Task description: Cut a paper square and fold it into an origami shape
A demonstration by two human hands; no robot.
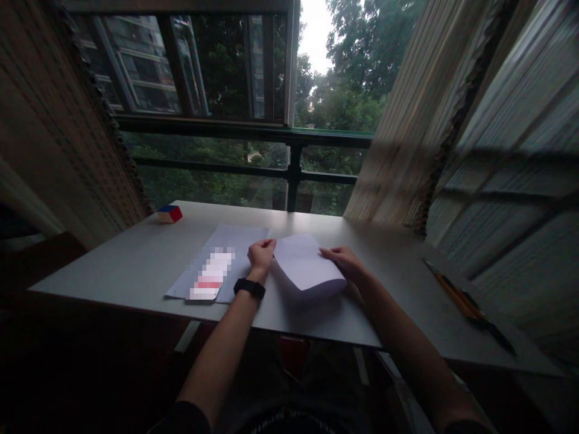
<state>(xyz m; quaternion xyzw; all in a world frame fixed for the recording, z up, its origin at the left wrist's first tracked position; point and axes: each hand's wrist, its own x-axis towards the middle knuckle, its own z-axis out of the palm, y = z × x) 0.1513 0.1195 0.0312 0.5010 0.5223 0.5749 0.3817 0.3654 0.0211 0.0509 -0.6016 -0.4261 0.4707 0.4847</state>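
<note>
A white sheet of paper (pixel 305 268) lies folded over on the grey table (pixel 136 265), its near edge curled up off the surface. My left hand (pixel 261 253), with a black watch on the wrist, is curled closed and pinches the sheet's left edge. On the sheet's right edge rests my right hand (pixel 344 260), fingers laid on the paper and holding it down. A second flat sheet (pixel 235 241) lies just left of my left hand.
A phone (pixel 210 277) lies on the flat sheet. A coloured puzzle cube (pixel 169 213) sits at the table's far left corner. Pencils or pens (pixel 465 304) lie along the right edge. Beyond the table stand a window railing and blinds on both sides.
</note>
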